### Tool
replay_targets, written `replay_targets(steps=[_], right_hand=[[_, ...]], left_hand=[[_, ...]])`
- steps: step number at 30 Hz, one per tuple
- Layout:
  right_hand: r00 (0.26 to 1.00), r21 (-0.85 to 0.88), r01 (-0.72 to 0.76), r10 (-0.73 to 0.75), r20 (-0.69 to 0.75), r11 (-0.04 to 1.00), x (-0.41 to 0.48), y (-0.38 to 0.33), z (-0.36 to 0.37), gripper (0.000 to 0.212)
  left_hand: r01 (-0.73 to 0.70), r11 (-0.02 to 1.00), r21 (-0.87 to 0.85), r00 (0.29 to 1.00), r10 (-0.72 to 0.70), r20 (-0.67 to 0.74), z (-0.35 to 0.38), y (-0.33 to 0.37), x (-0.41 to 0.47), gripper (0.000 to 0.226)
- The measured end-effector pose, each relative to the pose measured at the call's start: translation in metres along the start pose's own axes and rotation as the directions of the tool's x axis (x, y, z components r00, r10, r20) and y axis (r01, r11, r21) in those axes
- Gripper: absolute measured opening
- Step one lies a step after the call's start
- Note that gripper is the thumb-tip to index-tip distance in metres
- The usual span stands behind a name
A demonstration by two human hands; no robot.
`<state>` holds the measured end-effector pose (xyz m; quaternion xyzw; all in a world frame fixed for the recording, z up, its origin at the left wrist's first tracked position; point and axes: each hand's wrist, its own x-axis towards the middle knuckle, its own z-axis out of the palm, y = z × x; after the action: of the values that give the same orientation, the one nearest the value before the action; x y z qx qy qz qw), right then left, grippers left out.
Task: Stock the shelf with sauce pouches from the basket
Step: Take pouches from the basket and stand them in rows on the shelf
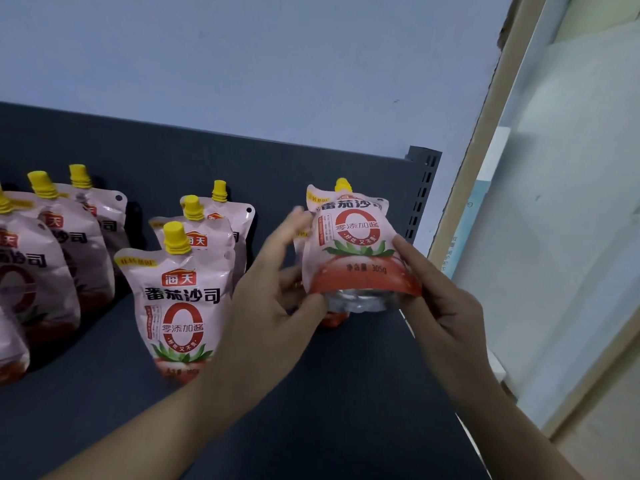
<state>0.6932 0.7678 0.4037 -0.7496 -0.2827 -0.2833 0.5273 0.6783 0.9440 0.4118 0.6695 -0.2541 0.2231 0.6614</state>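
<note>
Pouch [358, 244] is at the right end of the shelf [346, 393], held in both hands. It is tilted: yellow cap [343, 184] leans back toward the back panel [242, 157], and the silver bottom gusset faces out. The printed front with the red "0" and tomato is readable. It looks clear of the shelf deck, but I can't tell for sure.

Left hand [277, 296] grasps the pouch's left side. The thumb presses the lower-left corner at the red band and the fingers run up the left edge, blurred.

Right hand [440, 299] grasps the right side. The thumb lies on the front right edge by the tomato and the fingers wrap under and behind.

Second pouch [334, 318] stands directly behind the held one. Only its red base and a strip of its left edge show.

Middle row [180, 306] is left of the hands: three pouches upright, one behind another, caps up, the front one just beside the left wrist.

Left group [52, 254] sits further left, more pouches in rows, cut off by the frame edge.

The shelf is dark grey, as is the back panel. A slotted upright [420, 192] stands at the right rear corner, just behind the held pouch.

A pale blue wall [277, 64] rises above the panel. A beige frame [485, 168] with a frosted pane [571, 202] is right of the shelf.
</note>
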Motion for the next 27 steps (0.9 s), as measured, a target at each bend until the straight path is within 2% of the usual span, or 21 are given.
replay_targets(steps=[1, 3, 5, 7, 8, 9, 11, 13, 15, 17, 19, 21, 24, 27], right_hand=[[1.0, 0.066, -0.015, 0.015, -0.01, 0.998, -0.001, 0.001, 0.002, 0.046], [0.998, 0.198, -0.062, 0.066, -0.011, 0.978, -0.002, 0.004, 0.003, 0.046], [0.995, 0.248, -0.095, 0.091, 0.028, 0.964, -0.003, 0.005, 0.005, 0.046], [0.988, 0.276, -0.135, 0.109, 0.107, 0.951, -0.004, 0.008, 0.005, 0.048], [0.976, 0.277, -0.178, 0.134, 0.17, 0.944, -0.005, 0.011, 0.003, 0.057], [0.954, 0.26, -0.234, 0.171, 0.246, 0.937, -0.005, 0.014, 0.001, 0.071], [0.869, 0.209, -0.385, 0.276, 0.41, 0.899, -0.005, 0.02, -0.007, 0.088], [0.754, 0.22, -0.54, 0.351, 0.555, 0.813, -0.004, 0.021, -0.014, 0.09], [0.658, 0.302, -0.678, 0.37, 0.656, 0.67, -0.002, 0.023, -0.019, 0.078], [0.645, 0.319, -0.725, 0.439, 0.626, 0.611, 0.0, 0.028, -0.015, 0.061], [0.676, 0.242, -0.712, 0.549, 0.492, 0.659, 0.001, 0.039, -0.006, 0.045], [0.698, 0.167, -0.691, 0.589, 0.407, 0.703, 0.002, 0.048, 0.003, 0.036], [0.756, 0.141, -0.635, 0.574, 0.313, 0.759, 0.004, 0.059, 0.009, 0.028], [0.826, 0.075, -0.533, 0.499, 0.261, 0.843, 0.01, 0.065, 0.01, 0.024]], left_hand=[[0.106, 0.988, -0.11, 0.994, -0.106, 0.004, 0.002, -0.001, 0.0, 0.07], [0.316, 0.89, -0.328, 0.948, -0.277, 0.159, 0.002, -0.004, 0.004, 0.066], [0.477, 0.741, -0.473, 0.872, -0.334, 0.356, -0.001, -0.002, 0.011, 0.058], [0.553, 0.621, -0.555, 0.831, -0.363, 0.422, -0.002, 0.001, 0.016, 0.049], [0.564, 0.621, -0.544, 0.825, -0.387, 0.412, -0.001, -0.001, 0.018, 0.043], [0.557, 0.669, -0.493, 0.829, -0.41, 0.38, -0.001, -0.005, 0.018, 0.038], [0.559, 0.734, -0.386, 0.827, -0.458, 0.326, 0.001, -0.011, 0.017, 0.04], [0.597, 0.729, -0.335, 0.798, -0.5, 0.337, -0.002, -0.024, 0.014, 0.047], [0.62, 0.716, -0.322, 0.782, -0.527, 0.333, -0.006, -0.033, 0.011, 0.05], [0.635, 0.716, -0.29, 0.77, -0.557, 0.312, -0.009, -0.042, 0.009, 0.051], [0.649, 0.731, -0.211, 0.754, -0.58, 0.308, -0.01, -0.05, 0.009, 0.054], [0.644, 0.759, -0.096, 0.746, -0.595, 0.3, -0.011, -0.056, 0.009, 0.059], [0.614, 0.789, 0.03, 0.753, -0.596, 0.278, -0.015, -0.062, 0.01, 0.057], [0.556, 0.823, 0.117, 0.79, -0.567, 0.235, -0.015, -0.063, 0.011, 0.055]])
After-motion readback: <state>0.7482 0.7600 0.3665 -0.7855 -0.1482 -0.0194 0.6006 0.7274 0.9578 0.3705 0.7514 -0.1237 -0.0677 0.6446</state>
